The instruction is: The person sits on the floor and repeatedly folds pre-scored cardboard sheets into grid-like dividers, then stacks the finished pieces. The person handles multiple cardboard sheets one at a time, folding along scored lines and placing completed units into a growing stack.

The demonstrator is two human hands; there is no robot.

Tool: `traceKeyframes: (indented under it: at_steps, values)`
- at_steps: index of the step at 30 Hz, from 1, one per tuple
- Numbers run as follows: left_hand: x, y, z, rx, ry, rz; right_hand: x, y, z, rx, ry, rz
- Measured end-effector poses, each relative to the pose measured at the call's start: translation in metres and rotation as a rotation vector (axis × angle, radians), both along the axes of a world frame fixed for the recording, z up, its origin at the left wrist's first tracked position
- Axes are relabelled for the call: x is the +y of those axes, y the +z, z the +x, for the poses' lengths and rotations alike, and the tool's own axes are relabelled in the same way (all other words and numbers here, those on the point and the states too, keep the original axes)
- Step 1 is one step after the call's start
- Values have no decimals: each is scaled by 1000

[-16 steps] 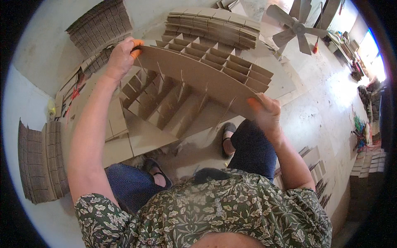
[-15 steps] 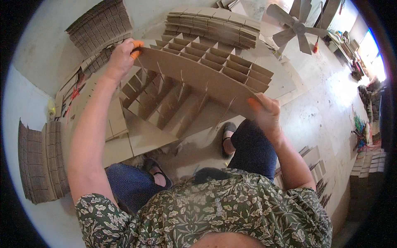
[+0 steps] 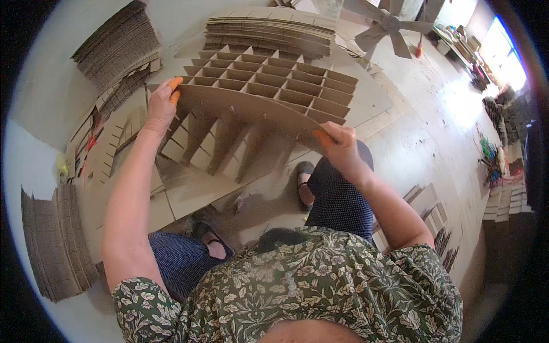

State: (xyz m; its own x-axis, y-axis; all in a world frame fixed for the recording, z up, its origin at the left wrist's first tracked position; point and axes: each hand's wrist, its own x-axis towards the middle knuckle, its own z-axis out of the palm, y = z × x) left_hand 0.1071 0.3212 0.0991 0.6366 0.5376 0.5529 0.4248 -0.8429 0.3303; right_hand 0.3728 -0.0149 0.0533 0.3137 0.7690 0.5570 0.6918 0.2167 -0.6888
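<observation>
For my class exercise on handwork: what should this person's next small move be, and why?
Probably press both ends of the strip down evenly. The left hand and right hand grip its opposite ends, and it runs along the near side of the grid, with cross pieces jutting past it. Whether it is fully seated is unclear.

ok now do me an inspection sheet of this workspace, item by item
Surface: pale flat panels, partly hidden by cardboard
Job's things: cardboard divider grid with open cells; long cardboard strip along its near side
Clutter: stacked cardboard pieces beyond the grid
Hands: left hand and right hand hold the strip near opposite ends; orange coverings on some fingers
Cables: coloured strands at far right, too small to identify
Surroundings: bladed fan at upper right; more cardboard stacks at left
</observation>
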Motion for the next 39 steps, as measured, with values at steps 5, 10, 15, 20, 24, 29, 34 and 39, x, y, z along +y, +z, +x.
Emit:
traceKeyframes:
  at_steps: [5,10,15,20,24,29,34,39]
  values:
    - [-25,2,17,-110,101,167,3,1,3,-81,-1,79]
    - [-173,21,45,-105,-244,53,-8,-3,-16,-201,-13,65]
    - [-250,-5,60,323,-135,-99,-10,4,-16,-129,-1,38]
    - [-236,-7,51,320,-39,-225,-3,9,3,-46,-25,-14]
    - [-248,-9,49,238,-92,-226,-9,-5,-10,-5,43,-13]
    - [-255,-11,31,-17,-81,-183,-15,11,2,-189,22,-15]
    - [-239,-4,8,-162,191,230,-14,41,-12,-384,4,-208]
    - [-232,-30,-3,-68,212,-120,-16,47,-14,-539,100,-372]
